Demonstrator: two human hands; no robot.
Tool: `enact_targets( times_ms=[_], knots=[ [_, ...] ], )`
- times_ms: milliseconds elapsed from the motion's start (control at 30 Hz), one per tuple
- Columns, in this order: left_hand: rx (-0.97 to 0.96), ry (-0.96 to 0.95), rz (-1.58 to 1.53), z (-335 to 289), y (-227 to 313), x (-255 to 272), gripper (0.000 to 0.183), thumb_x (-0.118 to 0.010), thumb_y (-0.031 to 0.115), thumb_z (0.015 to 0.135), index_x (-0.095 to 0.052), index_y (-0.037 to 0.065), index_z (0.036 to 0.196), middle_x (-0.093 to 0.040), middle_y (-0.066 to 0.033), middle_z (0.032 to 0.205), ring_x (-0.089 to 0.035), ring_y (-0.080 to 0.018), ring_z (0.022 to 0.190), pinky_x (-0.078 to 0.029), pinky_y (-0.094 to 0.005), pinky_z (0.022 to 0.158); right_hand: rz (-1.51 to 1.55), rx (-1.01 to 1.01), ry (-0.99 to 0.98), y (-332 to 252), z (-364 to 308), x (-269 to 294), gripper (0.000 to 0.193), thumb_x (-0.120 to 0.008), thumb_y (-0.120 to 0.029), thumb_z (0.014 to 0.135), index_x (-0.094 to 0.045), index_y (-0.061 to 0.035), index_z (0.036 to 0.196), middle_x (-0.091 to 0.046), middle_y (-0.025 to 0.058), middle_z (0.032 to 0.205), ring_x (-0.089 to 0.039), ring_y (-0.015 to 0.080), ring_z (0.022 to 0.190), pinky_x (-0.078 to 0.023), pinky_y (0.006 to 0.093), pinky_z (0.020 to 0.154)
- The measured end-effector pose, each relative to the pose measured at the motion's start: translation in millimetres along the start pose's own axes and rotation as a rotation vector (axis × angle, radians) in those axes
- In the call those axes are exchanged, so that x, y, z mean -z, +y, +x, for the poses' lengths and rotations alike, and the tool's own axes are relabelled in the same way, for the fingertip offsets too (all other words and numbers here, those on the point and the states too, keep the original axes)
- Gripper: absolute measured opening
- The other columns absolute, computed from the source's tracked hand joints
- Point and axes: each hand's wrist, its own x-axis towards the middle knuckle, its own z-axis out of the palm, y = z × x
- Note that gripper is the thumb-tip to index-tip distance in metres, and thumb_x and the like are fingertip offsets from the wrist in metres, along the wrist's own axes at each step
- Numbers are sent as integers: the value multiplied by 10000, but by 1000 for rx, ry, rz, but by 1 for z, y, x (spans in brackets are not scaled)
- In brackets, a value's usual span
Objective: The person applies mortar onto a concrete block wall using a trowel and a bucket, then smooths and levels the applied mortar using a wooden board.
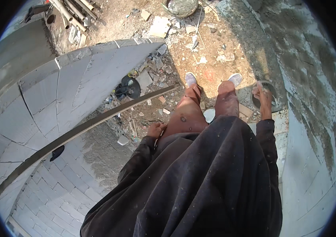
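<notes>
My left hand [157, 129] hangs beside my left thigh, its fingers curled in and nothing visible in them. On the other side, my right hand [264, 97] is over a dark round pan [278, 103] with a pale rim, close to the right wall. Its fingers are bent, and a small pale tip shows at them. Whether that tip is a tool's handle or a finger I cannot make out. The hand hides much of the pan's inside.
A long narrow beam [97, 119] slants up from the lower left to near my left foot. A pale block wall [77, 81] curves behind it; a partly plastered wall [314, 79] runs along the right. Rubble, a black bowl [131, 87], poles [73, 14] and a round basin [180, 7] lie ahead.
</notes>
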Motion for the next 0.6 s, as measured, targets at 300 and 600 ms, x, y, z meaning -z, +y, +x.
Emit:
enact_targets(
  times_ms=[300,600],
  knots=[
    [-197,489,-580,-12,-83,28,182,-802,201,934,-768,28,977,-778,-70,946,-697,-164,917,-558,-368,863,-390,782,-897,-295,-230,-356,505,-726,-219,1054,-601,-3,1494,-699,168,1369,-681,258,1282,-551,410,1102],
    [57,696,-1317,-48,-208,-45,130,-760,198,975,-778,70,962,-752,-17,938,-663,-133,848,-543,-337,743,-314,1529,-1215,-297,-477,-704,894,-851,-569,903,-556,21,1507,-704,314,1326,-702,417,1279,-584,514,1068]
  ],
)
